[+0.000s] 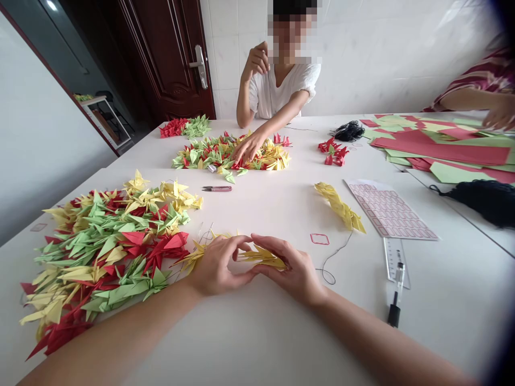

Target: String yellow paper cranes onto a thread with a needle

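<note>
Both hands meet at the near middle of the white table. My right hand (295,271) curls its fingers and thumb round a bunch of folded yellow paper cranes (263,258). My left hand (219,264) is bent in from the left, its thumb tip at the right thumb. More yellow paper cranes (193,258) stick out beyond it, and its palm side is hidden, so what it grips cannot be made out. Close by on the left lies a large heap of strung red, green and yellow paper cranes (104,241). A separate yellow crane string (340,206) lies to the right, trailing dark thread (330,276).
Thread snips (217,188) lie beyond my hands. A sticker sheet (392,209), ruler (396,260) and pen (396,300) are at right, with black thread (480,201) and paper strips (442,147). Across the table, a person's hand (248,147) rests on another crane pile (201,155).
</note>
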### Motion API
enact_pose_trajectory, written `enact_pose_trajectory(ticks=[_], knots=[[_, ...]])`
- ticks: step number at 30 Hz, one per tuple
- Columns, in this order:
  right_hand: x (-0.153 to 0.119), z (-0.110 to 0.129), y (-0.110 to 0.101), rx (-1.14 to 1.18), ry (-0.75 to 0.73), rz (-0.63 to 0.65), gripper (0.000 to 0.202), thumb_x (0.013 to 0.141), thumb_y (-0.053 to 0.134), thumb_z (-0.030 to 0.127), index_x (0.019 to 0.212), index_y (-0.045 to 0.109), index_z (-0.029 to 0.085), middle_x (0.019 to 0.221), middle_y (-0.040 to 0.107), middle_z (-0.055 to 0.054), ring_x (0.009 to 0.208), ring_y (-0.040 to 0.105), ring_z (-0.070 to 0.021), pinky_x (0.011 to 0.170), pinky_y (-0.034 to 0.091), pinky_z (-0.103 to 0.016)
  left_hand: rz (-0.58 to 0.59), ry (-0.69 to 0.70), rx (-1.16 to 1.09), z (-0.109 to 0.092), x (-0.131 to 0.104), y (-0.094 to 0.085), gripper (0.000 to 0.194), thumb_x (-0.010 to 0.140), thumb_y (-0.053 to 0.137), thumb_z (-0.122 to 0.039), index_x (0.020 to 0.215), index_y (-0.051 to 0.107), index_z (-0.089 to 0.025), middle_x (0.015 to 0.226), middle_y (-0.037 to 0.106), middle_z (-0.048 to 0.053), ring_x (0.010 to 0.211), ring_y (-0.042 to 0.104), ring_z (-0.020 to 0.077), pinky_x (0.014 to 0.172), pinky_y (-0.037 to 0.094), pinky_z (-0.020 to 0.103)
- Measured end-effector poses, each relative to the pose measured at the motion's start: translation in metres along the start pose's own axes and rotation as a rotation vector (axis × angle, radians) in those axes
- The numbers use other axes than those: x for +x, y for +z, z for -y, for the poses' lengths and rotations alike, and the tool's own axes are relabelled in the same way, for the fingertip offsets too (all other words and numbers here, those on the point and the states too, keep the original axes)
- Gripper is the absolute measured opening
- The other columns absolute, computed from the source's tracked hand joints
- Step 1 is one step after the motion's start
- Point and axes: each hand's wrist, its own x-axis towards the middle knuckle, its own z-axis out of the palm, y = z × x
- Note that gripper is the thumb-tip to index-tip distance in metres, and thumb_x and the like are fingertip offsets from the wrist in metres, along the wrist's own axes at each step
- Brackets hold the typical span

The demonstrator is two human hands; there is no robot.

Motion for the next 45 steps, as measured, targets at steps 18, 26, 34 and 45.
enact_pose_trajectory(ticks=[18, 26, 34, 45], knots=[[-0.0014, -0.0023, 0.0003, 0.054, -0.005, 0.084, 0.065, 0.081, 0.069, 0.032, 0.137, 0.038, 0.036, 0.131, 0.058, -0.003, 0.114, 0.060, -0.0200, 0.089, 0.056, -0.031, -0.059, 0.081, -0.167, 0.0038, 0.0033, -0.0017, 0.009, 0.080, 0.060, -0.013, 0.084, 0.061, -0.021, 0.078, 0.073, -0.002, 0.068, 0.065, 0.0138, 0.071, 0.045, 0.030], [-0.0007, -0.0002, -0.0009, 0.025, 0.012, 0.112, 0.057, 0.082, 0.067, 0.032, 0.134, 0.043, 0.030, 0.123, 0.064, -0.005, 0.103, 0.066, -0.0181, 0.084, 0.057, -0.030, -0.119, 0.014, -0.206, 0.0025, 0.0045, -0.0037, 0.008, 0.079, 0.060, -0.013, 0.081, 0.061, -0.021, 0.075, 0.072, 0.000, 0.068, 0.065, 0.0149, 0.068, 0.047, 0.030], [0.0027, 0.0007, 0.0003, -0.019, 0.126, 0.098, 0.053, 0.082, 0.066, 0.026, 0.130, 0.044, 0.027, 0.126, 0.061, -0.009, 0.109, 0.062, -0.0218, 0.088, 0.055, -0.036, -0.160, -0.007, -0.246, 0.0020, 0.0053, -0.0056, 0.004, 0.081, 0.058, -0.017, 0.080, 0.059, -0.020, 0.074, 0.071, 0.003, 0.070, 0.065, 0.0170, 0.068, 0.048, 0.031], [0.0026, 0.0012, 0.0014, -0.045, 0.246, 0.160, 0.046, 0.084, 0.048, 0.016, 0.127, 0.037, 0.028, 0.121, 0.064, -0.010, 0.090, 0.070, -0.0180, 0.071, 0.059, -0.032, -0.174, -0.140, -0.232, 0.0031, 0.0032, -0.0037, 0.003, 0.077, 0.060, -0.020, 0.075, 0.057, -0.019, 0.069, 0.064, 0.002, 0.066, 0.059, 0.0158, 0.066, 0.048, 0.029]])
